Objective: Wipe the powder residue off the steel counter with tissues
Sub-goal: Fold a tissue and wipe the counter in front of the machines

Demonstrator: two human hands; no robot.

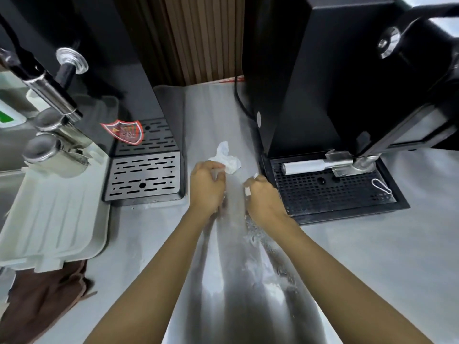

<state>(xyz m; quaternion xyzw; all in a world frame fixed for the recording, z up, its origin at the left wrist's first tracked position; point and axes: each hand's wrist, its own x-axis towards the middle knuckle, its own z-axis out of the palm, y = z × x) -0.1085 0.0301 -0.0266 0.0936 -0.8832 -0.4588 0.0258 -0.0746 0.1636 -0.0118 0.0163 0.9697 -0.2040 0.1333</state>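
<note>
Between two black machines, the steel table bears white powder just behind both hands, the left hand clamped on a crumpled tissue, the right hand fisted, its contents unclear.

We see even overhead light; soft glare streaks the steel counter between and below both hands. Hands motion-blurred; wide-angle bends edges; machines beyond the hands stay dark.
</note>
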